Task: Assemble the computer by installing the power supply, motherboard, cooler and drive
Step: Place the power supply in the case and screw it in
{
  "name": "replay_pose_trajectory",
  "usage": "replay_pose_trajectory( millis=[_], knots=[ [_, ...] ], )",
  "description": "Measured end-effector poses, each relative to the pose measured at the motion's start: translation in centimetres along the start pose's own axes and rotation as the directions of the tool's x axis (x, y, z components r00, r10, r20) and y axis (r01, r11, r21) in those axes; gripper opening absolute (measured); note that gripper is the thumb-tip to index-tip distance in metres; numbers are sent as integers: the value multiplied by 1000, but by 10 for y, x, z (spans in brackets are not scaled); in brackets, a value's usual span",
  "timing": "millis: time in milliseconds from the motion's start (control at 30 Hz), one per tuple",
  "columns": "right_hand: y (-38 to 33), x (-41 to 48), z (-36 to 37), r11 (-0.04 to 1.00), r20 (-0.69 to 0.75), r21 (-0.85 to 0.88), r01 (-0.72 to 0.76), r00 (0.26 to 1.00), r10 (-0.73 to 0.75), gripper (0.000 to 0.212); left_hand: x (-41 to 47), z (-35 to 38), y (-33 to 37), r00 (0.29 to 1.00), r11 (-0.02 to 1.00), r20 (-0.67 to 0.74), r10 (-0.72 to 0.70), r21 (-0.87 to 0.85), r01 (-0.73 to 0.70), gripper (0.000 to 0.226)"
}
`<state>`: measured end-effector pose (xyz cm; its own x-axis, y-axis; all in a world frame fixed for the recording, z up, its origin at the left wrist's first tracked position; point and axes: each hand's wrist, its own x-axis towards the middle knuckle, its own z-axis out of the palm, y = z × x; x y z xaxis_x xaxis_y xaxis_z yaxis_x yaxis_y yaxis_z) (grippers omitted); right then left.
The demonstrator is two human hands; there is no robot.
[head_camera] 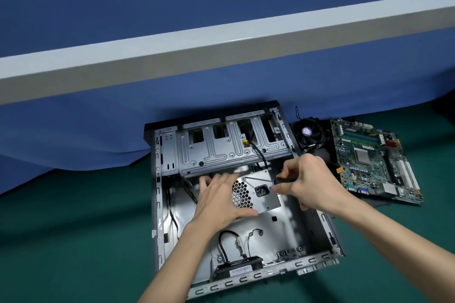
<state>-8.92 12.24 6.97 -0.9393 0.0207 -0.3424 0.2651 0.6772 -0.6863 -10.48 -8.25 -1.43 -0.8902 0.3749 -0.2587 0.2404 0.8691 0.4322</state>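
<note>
An open metal computer case (283, 231) lies flat on the green table. Inside it, under the drive cage (221, 150), sits the silver power supply (267, 198) with a honeycomb grille and a black socket. My left hand (216, 201) grips the power supply's left side, thumb along its lower edge. My right hand (310, 184) holds a screwdriver (261, 180) whose thin shaft points left to the unit's top left corner. The green motherboard (371, 159) lies to the right of the case, and the black cooler (306, 134) with its fan stands behind it.
A black case fan (236, 269) with cables sits at the case's near edge. Black cables run along the case's left wall and down from the drive cage. A blue partition with a white rail stands right behind the case.
</note>
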Motion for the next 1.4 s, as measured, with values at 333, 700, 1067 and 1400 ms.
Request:
replay_pose_trajectory(
  millis=[333,700,1067,1400],
  knots=[
    [-3,4,6,991,24,-131,16,1000,-13,26,1,1,1,1000,1000,1,-22,-16,22,109],
    [-7,7,6,950,13,-306,61,998,-60,19,0,1,2,1000,1000,-5,-17,-16,17,110],
    [-22,3,6,838,60,-511,190,981,-186,15,1,2,2,1000,1000,-13,-12,-28,11,110],
    [-76,32,1,837,226,-530,136,974,-15,29,-2,4,27,968,890,-247,39,-431,-146,33]
  ],
)
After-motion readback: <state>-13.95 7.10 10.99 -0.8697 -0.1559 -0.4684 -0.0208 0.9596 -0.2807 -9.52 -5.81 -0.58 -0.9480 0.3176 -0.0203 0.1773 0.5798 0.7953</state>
